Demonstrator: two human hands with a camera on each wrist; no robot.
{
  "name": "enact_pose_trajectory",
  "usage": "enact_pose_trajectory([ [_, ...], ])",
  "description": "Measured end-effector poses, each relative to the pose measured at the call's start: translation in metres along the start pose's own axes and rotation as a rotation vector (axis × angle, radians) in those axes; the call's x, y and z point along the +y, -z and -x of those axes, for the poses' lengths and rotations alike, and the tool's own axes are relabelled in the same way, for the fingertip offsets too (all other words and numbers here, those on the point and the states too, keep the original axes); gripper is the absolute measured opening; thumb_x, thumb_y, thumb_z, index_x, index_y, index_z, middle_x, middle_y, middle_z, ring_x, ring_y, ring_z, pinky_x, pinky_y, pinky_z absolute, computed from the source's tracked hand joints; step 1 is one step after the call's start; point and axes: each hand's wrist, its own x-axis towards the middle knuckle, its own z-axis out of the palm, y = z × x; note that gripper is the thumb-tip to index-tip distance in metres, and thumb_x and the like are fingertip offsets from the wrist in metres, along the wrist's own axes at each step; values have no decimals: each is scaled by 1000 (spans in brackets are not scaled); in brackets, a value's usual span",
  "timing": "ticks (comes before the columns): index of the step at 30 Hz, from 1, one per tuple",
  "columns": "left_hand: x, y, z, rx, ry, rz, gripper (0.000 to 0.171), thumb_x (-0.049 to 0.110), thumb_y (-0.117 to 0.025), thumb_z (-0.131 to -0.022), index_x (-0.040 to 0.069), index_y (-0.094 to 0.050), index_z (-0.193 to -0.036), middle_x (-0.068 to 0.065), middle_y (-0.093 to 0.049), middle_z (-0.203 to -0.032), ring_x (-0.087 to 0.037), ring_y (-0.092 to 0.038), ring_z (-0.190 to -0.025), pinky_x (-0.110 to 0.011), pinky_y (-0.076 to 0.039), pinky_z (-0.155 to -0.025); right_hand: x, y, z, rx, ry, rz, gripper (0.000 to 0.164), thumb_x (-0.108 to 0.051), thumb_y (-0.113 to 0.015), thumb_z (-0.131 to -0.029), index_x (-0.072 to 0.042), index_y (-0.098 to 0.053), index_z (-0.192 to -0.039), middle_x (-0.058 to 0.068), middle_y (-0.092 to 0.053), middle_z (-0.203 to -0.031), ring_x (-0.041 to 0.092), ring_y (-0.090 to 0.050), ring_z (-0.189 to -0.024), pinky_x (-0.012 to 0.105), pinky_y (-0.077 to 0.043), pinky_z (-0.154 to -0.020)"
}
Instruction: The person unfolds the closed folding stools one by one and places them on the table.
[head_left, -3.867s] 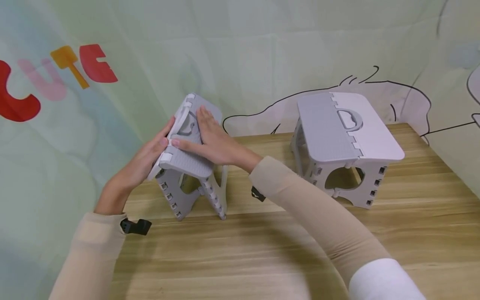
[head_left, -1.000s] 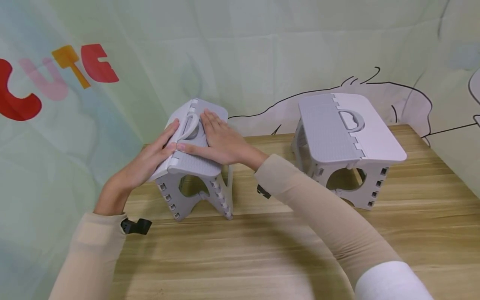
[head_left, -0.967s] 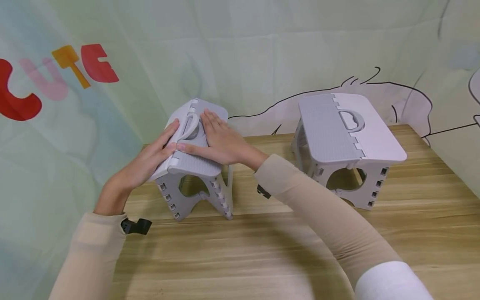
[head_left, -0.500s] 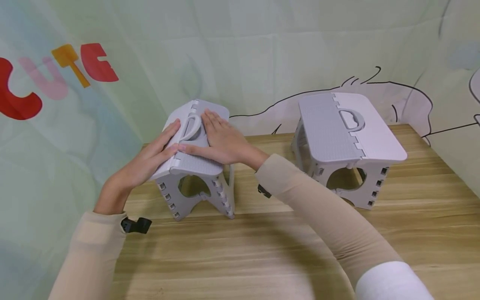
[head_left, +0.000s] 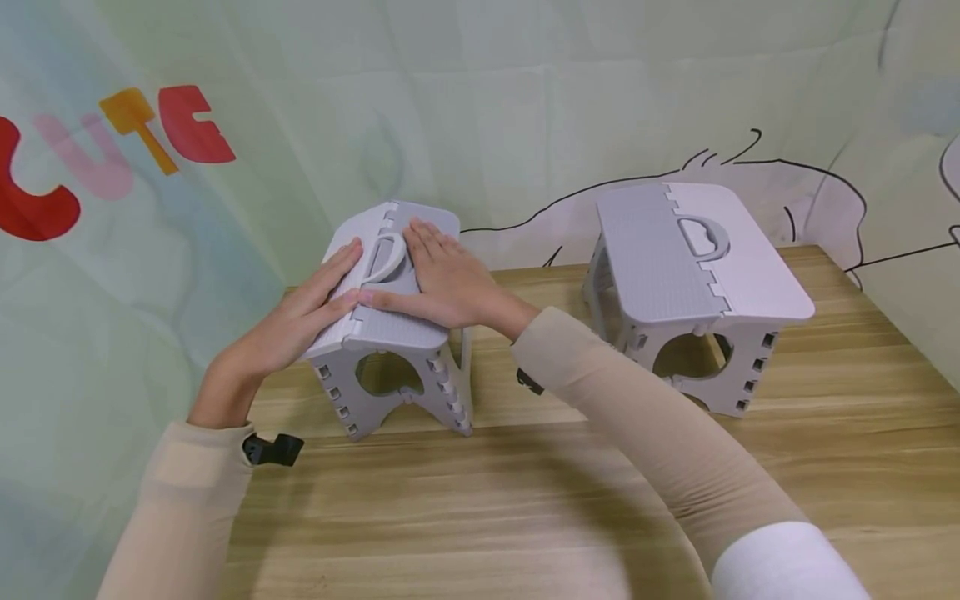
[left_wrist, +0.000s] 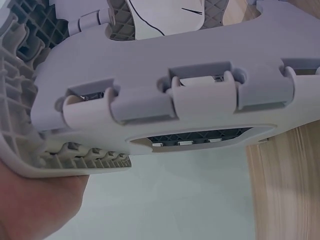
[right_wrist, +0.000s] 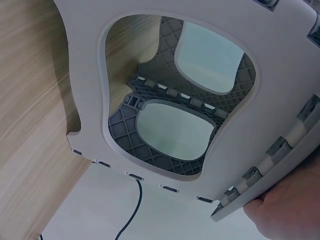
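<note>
On the left of the wooden table stands a grey and white folding step stool [head_left: 397, 325], its two-part top still raised slightly along the centre hinge. My left hand [head_left: 296, 321] lies with straight fingers on the white half. Across the grey half my right hand [head_left: 450, 287] presses flat, its thumb reaching to the left thumb near the hinge. A carry handle [head_left: 386, 258] tilts up between the hands. In the left wrist view the stool's hinged side [left_wrist: 175, 95] fills the frame; in the right wrist view its side panel [right_wrist: 90, 65] has a large opening.
A second folding stool [head_left: 697, 258], fully unfolded with a flat top, stands to the right on the table [head_left: 465, 517]. A printed cloth backdrop [head_left: 525, 125] hangs behind and along the left side.
The left stool's top has spread from a steep fold to nearly flat, and its legs have moved further apart. Both hands have stayed on it, shifting slightly right. The right stool has not moved.
</note>
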Motion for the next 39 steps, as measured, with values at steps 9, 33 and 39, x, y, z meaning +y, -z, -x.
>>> enact_pose_trajectory([
  [9,-1,1,-1,-6,-27,-36,64,23,-45,-106,17,-13,-161,-3,-3,-167,-24,1,-152,-66,-3,-116,2,0,0,6,-1,4,109,-80,-35,-90,-1,-2,-159,12,1,-166,20,3,-151,31,1,-122],
  [33,2,2,-3,-13,-49,-188,63,29,-45,-106,12,-16,-161,-5,-11,-166,-27,-4,-152,-61,-5,-119,3,1,0,-7,0,40,112,-81,-36,-89,0,-4,-159,14,-2,-166,22,1,-152,33,0,-122],
  [39,3,2,-3,-20,-56,-213,64,28,-46,-106,11,-18,-160,-6,-11,-166,-28,-5,-152,-64,-6,-118,3,1,0,-18,1,56,112,-83,-35,-88,-1,-6,-159,13,-2,-166,23,0,-152,33,0,-122],
])
